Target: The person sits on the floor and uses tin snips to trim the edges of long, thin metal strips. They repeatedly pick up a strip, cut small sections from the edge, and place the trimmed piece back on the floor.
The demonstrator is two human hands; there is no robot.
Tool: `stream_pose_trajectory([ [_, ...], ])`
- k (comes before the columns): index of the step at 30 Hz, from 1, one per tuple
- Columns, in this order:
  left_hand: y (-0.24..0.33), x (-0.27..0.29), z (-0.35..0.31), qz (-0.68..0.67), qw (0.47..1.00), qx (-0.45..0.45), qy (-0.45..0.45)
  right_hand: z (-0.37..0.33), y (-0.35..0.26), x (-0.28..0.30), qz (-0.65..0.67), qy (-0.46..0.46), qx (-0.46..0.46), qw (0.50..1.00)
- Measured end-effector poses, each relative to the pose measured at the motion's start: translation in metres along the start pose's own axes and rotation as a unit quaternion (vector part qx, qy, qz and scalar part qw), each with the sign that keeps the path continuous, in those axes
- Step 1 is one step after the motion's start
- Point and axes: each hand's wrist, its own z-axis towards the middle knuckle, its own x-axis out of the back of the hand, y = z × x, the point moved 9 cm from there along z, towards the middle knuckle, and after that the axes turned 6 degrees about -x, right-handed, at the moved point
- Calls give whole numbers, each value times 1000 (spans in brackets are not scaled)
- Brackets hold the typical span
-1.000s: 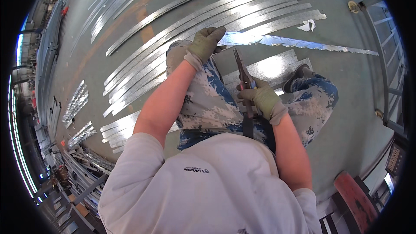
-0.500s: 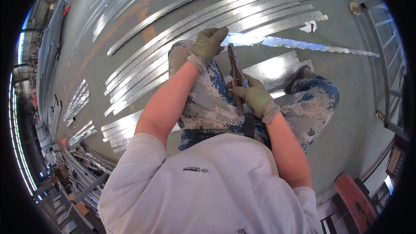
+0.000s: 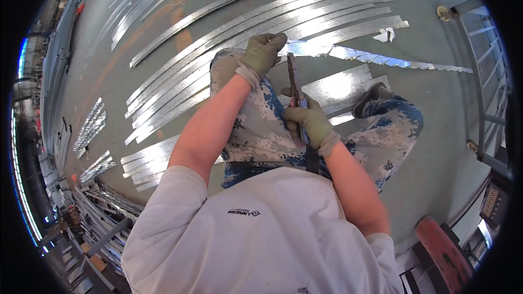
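– Saw bright, glossy metal in the notched strip [image 3: 348, 54]?
– Did, and found smooth metal, patched with white glare, in the long strips [image 3: 305, 11].
– Noticed darker, duller metal in the hand tool [image 3: 293, 76]?
– Did. Also saw matt cloth in the left glove [image 3: 259, 55] and right glove [image 3: 312, 124].
– Caught matt, creased cloth in the shirt [image 3: 261, 245]?
– Did, plus matt cloth in the trousers [image 3: 253, 130] and a smooth, faintly shiny finish on the floor [image 3: 441, 109].
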Motion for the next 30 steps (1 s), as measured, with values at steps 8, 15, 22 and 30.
stream_pose_trajectory([
  [8, -1, -11, 3, 2, 999, -9, -35, 5, -11, 16, -336, 241, 113, 903],
  [15, -8, -21, 16, 23, 999, -4, -45, -10, -29, 19, -493, 349, 38, 796],
  [22, 5, -29, 10, -13, 999, 9, -52, -30, -37, 17, -271, 196, 79, 939],
  [30, 2, -32, 17, -42, 998, -22, -34, -15, -31, 37, -340, 265, 154, 889],
])
